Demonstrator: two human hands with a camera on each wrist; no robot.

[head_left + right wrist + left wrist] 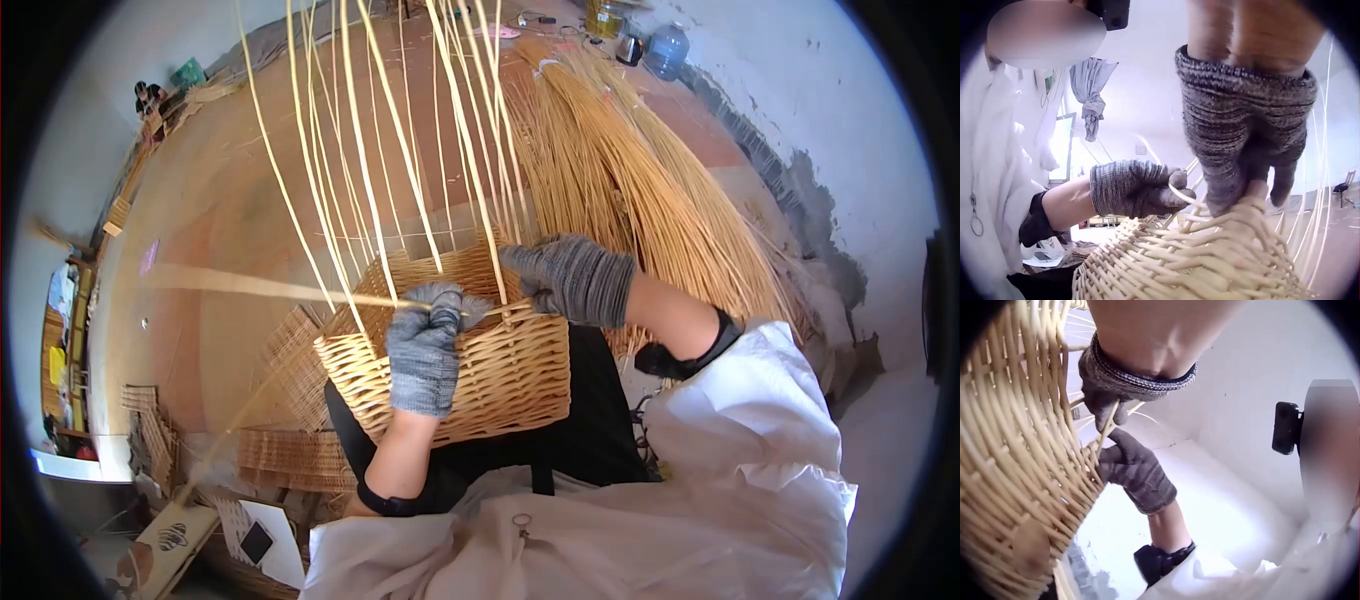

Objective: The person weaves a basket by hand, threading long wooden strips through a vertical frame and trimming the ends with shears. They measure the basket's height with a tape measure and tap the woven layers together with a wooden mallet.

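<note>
Pale wicker makes up the basket (500, 375), which sits on black cloth (600, 400) over the person's lap, its open side up and its near wall toward the body. Tall stakes (352, 100) rise from it, their tips cut off by the top of the head view. The basket's floor is mostly hidden behind the near wall and the hands, and both wrist views show only part of the weave. A rod (350, 298) runs out to the left from the near rim, its outer length blurred and its far end hard to make out. The left hand (425, 350), in a grey knit glove, comes up from below in the head view, back of the hand showing, wrist over the near wall; its grip is closed, thumb and fingertips pinching the rod just above the rim. The right hand (580, 278), gloved alike, reaches in from the right with the forearm slanting down to it and the knuckles uppermost. Its grip is bent over the rim near the right corner, fingers clasping the basket close to the foot of a stake; the exact place of its thumb is hidden in the head view. The hands are near each other, with the rod's lower part between them. Beyond the basket, a large bundle (620, 150) of loose rods lies on the floor (210, 230), partly covered by the right hand and arm
</note>
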